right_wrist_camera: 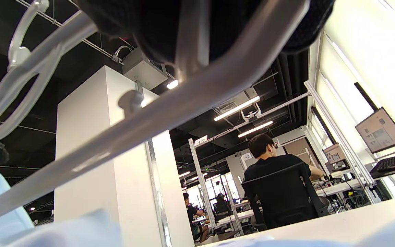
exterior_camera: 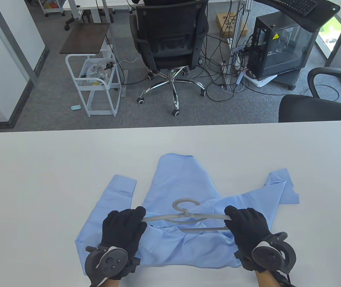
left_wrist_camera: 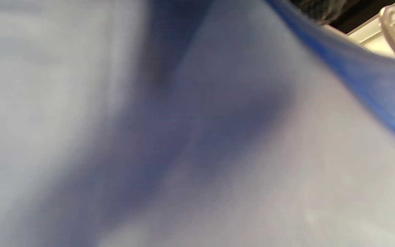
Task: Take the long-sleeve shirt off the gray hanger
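Hanger (exterior_camera: pixel 188 215) btwn both hands, over shirt (exterior_camera: pixel 185 191).

White placards (right_wrist_camera: pixel 201 140) atop the aluminium frames read "10" and "12" (other labels too small to read).

free: bare table (exterior_camera: pixel 39 167) left, right, far of shirt (exterior_camera: pixel 182 185) | obstacles: sleeves spread left and right; hanger (exterior_camera: pixel 185 213) across near middle, a hand at each end
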Demonstrator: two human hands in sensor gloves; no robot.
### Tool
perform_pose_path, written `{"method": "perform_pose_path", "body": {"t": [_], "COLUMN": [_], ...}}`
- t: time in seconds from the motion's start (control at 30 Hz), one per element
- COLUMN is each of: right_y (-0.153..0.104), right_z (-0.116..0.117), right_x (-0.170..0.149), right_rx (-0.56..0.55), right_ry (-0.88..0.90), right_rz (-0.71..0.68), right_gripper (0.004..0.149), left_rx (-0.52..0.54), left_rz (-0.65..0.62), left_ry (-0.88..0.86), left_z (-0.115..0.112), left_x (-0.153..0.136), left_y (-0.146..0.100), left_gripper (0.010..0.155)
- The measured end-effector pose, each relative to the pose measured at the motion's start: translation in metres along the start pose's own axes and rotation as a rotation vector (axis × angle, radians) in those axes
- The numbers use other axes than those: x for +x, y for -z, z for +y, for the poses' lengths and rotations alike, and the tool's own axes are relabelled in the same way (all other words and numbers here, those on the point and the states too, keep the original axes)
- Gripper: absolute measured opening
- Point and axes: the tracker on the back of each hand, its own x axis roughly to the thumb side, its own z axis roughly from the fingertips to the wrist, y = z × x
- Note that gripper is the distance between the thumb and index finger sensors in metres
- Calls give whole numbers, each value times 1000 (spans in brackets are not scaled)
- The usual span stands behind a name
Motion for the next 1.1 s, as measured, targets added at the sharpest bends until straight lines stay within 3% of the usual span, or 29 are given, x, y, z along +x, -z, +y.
{"method": "perform_pose_path", "body": {"t": [0.57, 0.67, 0.77, 1.1], "right_y": [-1, 0, -1, 1], "right_z": [-5, -5, -8, -14], "right_x": [-2, -3, -2, -10], "right_rx": [-5, -6, -22, -41], "right_ry": [52, 50, 34, 53], "right_rz": [-20, -17, -21, -13], "right_gripper": [47, 47, 47, 47], "left_rx": [-19, -54, -114, -132], "left_rz": [64, 161, 227, 164], "left_ry": [-68, -43, -136, -212], "left_z": [1, 0, -4, 4], "left_x": [-12, -15, -24, -25], "left_y": [0, 0, 1, 2], "left_gripper": [55, 55, 56, 55]}}
